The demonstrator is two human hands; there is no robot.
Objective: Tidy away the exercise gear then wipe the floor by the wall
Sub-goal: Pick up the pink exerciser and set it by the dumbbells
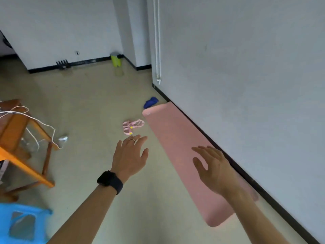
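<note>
A pink exercise mat [175, 138] lies unrolled on the floor along the right wall. A coiled pink skipping rope [132, 126] lies on the floor just left of the mat's far end. A crumpled blue cloth [150, 102] sits beyond the mat near the wall. My left hand [131, 156] reaches forward with spread fingers, holding nothing, just short of the rope. My right hand [212, 168] hovers over the middle of the mat, fingers relaxed and empty.
An orange wooden table [19, 138] with a white cable draped over it stands at the left. A blue plastic stool [22, 222] is at the bottom left. A yellow-green bin [116, 59] stands in the far corner. White pipes [157, 41] run down the right wall.
</note>
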